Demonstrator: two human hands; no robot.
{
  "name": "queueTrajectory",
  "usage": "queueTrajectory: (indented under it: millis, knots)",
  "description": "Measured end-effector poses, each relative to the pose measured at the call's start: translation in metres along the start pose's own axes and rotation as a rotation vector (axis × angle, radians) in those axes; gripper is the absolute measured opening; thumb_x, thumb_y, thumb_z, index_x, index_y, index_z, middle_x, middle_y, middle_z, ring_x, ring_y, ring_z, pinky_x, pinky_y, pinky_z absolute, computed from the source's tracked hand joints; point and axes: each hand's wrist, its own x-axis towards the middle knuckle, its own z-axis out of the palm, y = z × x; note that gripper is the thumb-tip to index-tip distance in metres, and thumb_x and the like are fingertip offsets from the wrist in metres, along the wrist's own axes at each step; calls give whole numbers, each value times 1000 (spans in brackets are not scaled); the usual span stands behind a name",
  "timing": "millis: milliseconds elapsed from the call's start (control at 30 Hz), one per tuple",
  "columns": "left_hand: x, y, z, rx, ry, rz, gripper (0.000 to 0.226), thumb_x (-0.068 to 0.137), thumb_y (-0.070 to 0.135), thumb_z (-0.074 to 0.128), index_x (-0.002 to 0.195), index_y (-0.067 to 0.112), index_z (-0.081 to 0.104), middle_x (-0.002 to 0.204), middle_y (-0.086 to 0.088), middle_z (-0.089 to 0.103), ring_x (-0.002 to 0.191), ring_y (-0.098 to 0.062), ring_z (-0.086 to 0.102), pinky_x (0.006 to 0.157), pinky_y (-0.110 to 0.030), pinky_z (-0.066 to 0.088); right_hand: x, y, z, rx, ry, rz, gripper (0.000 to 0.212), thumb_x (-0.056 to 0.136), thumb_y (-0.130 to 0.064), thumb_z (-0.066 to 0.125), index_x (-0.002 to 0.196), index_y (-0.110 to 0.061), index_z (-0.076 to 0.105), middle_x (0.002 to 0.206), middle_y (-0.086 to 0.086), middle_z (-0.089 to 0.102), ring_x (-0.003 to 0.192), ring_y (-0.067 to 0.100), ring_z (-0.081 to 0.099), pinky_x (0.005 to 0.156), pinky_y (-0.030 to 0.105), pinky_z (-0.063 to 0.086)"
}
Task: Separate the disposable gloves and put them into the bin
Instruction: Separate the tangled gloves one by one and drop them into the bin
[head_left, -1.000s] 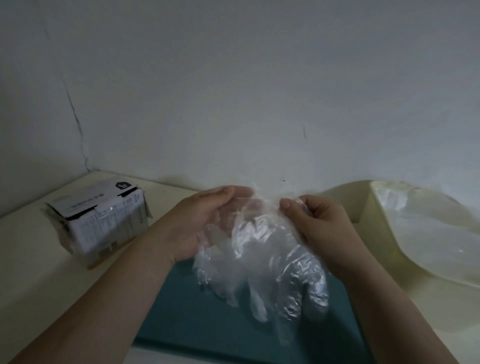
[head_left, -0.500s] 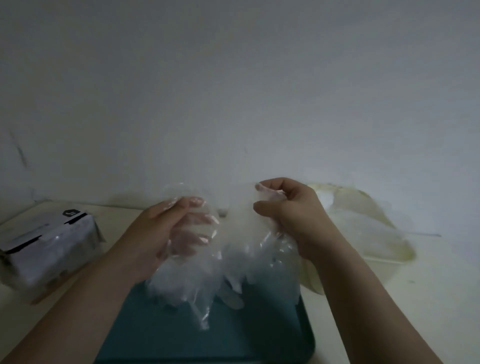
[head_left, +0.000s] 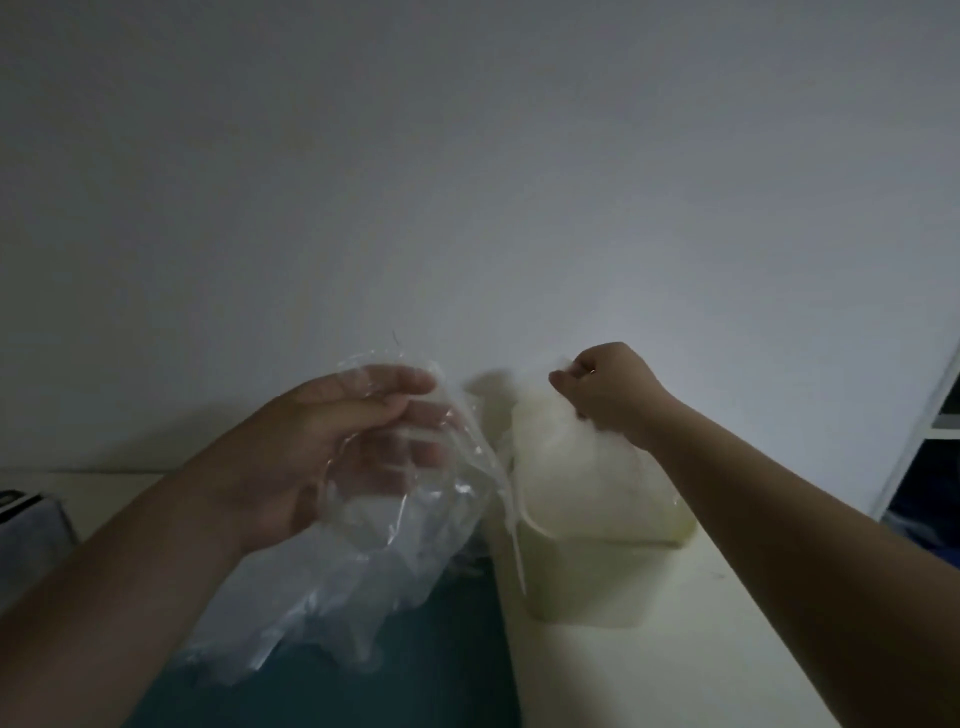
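Note:
My left hand (head_left: 332, 452) holds a bunch of clear disposable gloves (head_left: 363, 561) by their cuffs, and they hang down over the teal mat (head_left: 441, 665). My right hand (head_left: 605, 389) pinches a single clear glove (head_left: 561, 467) by its cuff and holds it above the pale yellow bin (head_left: 597, 582). That glove hangs into the bin's mouth. A thin strip of plastic trails down the bin's left side.
A white cardboard box (head_left: 31, 540) stands at the left edge of the cream table (head_left: 701, 649). A grey wall is close behind. Part of a white shelf unit (head_left: 930, 431) shows at the far right.
My right hand has pulled one glove away from the bunch and carried it right, over the bin. The left hand keeps the remaining gloves. The view has swung to the right.

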Motion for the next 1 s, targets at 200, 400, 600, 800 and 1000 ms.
queueTrajectory:
  millis: [200, 400, 600, 800, 1000]
  knots:
    - [49, 18, 41, -97, -84, 13, 29, 85, -6, 58, 107, 11, 68, 96, -13, 79, 68, -16, 76, 53, -26, 60, 12, 14, -4, -528, 7, -43, 25, 100, -43, 57, 96, -18, 62, 90, -3, 63, 83, 23, 61, 71, 31, 46]
    - [129, -17, 73, 108, -90, -112, 31, 92, -15, 56, 95, 12, 72, 91, -9, 78, 71, -17, 73, 63, -26, 60, 24, 37, -26, -332, -35, -13, 40, 106, -19, 49, 145, -15, 52, 136, 10, 62, 122, 31, 60, 105, 39, 47]
    - [187, -44, 86, 376, -6, -106, 32, 83, -22, 65, 113, -11, 68, 90, -15, 76, 69, -24, 72, 61, -33, 61, 4, 40, -64, -248, 137, -197, 43, 104, -37, 56, 143, -20, 56, 140, 5, 60, 125, 22, 60, 108, 37, 46]
    - [206, -69, 101, 661, 89, -110, 23, 86, 3, 79, 108, 9, 73, 98, -14, 75, 79, -27, 74, 65, -34, 64, -46, 12, -39, -454, -455, -316, 64, 98, -60, 56, 156, -41, 37, 162, -5, 37, 149, 19, 37, 118, 36, 30]
    - [189, -52, 79, 741, 209, 155, 24, 93, 17, 75, 116, 18, 70, 105, 3, 69, 90, -11, 65, 70, -21, 52, -43, 12, 16, -663, -696, -138, 85, 96, -67, 53, 164, -41, 9, 171, 5, 21, 150, 35, 35, 119, 49, 34]
